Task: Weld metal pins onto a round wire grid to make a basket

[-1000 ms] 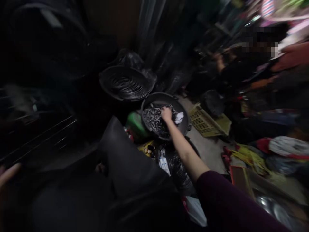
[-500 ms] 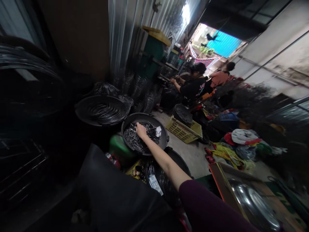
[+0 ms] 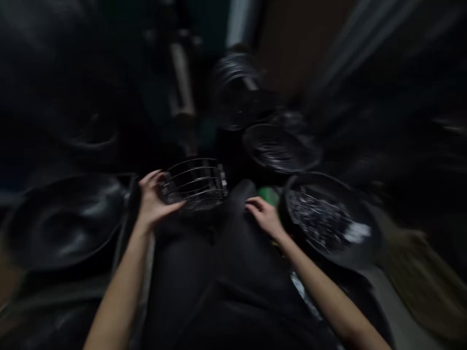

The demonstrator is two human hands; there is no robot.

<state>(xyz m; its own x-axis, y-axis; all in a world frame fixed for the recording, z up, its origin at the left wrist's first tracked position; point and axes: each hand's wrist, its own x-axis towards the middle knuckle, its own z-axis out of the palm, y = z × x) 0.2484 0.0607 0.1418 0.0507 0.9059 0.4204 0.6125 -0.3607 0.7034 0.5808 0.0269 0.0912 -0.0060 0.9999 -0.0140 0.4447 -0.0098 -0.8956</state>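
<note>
A curved wire frame (image 3: pixel 197 180), with thin rods bowed between its two ends, stands in front of me. My left hand (image 3: pixel 152 200) is at its left end, fingers over the top and thumb stretched along the lower front, gripping that end. My right hand (image 3: pixel 263 214) hovers over my dark-clad lap, between the frame and a black pan, thumb and fingers pinched together. Whatever sits in the pinch is too small and blurred to name. Short metal wire pieces (image 3: pixel 317 218) fill much of the black pan (image 3: pixel 359 253), with a crumpled white scrap (image 3: pixel 356 232) among them.
A second round pan (image 3: pixel 251 141) holding coiled wire (image 3: pixel 273 151) lies farther back. At left is a large dark basin (image 3: pixel 65 223). A green object (image 3: pixel 269 195) shows beside the wire pan. The surroundings are dark and smeared by motion.
My view has swung left. My right hand has left the wire pieces in the pan and come over toward my lap. My left hand and the wire frame have come into view.
</note>
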